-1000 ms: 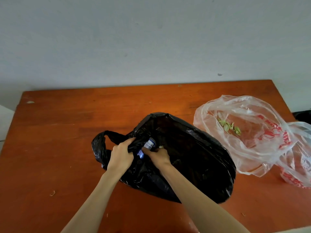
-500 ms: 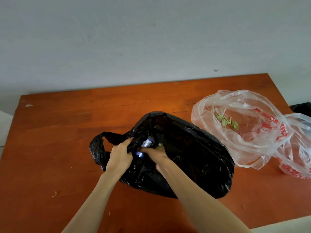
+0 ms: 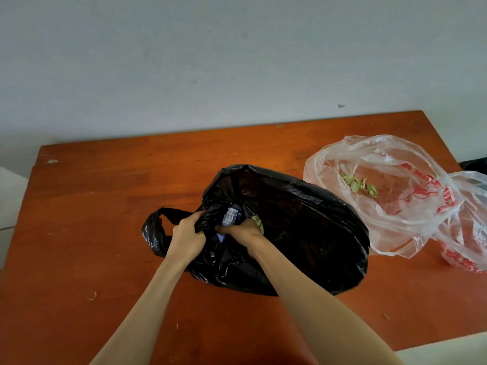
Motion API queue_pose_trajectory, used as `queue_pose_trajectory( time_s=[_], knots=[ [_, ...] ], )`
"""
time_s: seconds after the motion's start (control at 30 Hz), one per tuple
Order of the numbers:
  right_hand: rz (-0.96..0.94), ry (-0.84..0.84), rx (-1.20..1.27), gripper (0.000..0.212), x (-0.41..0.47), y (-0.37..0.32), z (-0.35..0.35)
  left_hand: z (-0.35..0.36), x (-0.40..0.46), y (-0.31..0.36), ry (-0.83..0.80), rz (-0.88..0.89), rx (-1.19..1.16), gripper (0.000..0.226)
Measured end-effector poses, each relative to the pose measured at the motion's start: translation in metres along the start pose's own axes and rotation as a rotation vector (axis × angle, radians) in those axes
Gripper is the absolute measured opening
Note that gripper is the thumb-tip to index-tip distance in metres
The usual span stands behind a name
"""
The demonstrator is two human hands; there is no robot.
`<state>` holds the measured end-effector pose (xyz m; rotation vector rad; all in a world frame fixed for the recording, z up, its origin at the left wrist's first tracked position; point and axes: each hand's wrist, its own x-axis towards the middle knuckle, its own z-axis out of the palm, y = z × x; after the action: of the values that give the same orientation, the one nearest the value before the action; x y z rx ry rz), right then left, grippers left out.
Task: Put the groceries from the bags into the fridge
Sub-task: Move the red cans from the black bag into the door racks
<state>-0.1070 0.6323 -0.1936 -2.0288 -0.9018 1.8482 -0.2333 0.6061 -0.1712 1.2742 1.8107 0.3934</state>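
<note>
A black plastic bag lies open on the orange wooden table. My left hand grips the bag's rim beside its loop handle. My right hand reaches into the bag's mouth, its fingers curled round a blue and white packet with a barcode label. A bit of green leaf shows just behind my right hand. The rest of the bag's inside is dark and hidden.
A clear plastic bag with red print and a few green leaf scraps lies to the right. A second clear red-printed bag sits at the right edge. A grey wall stands behind the table. Small crumbs dot the tabletop.
My right hand has gone slightly deeper into the black bag around the packet. The left hand keeps its grip on the rim. The camera has shifted a little.
</note>
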Motion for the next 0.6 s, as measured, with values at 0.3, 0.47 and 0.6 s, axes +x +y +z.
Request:
queue_pose_trajectory(
  time_s=[0.3, 0.47, 0.6],
  knots=[
    [0.026, 0.095, 0.125, 0.039, 0.001, 0.01, 0.004, 0.009, -0.01, 0.006, 0.009, 0.049, -0.018, 0.056],
    [0.011, 0.159, 0.161, 0.043, 0.001, 0.024, 0.002, 0.015, -0.013, 0.003, -0.009, 0.051, -0.019, 0.058],
    [-0.013, 0.193, 0.242, 0.045, -0.002, 0.03, -0.009, 0.016, -0.015, 0.003, -0.002, 0.045, -0.022, 0.053]
  ],
)
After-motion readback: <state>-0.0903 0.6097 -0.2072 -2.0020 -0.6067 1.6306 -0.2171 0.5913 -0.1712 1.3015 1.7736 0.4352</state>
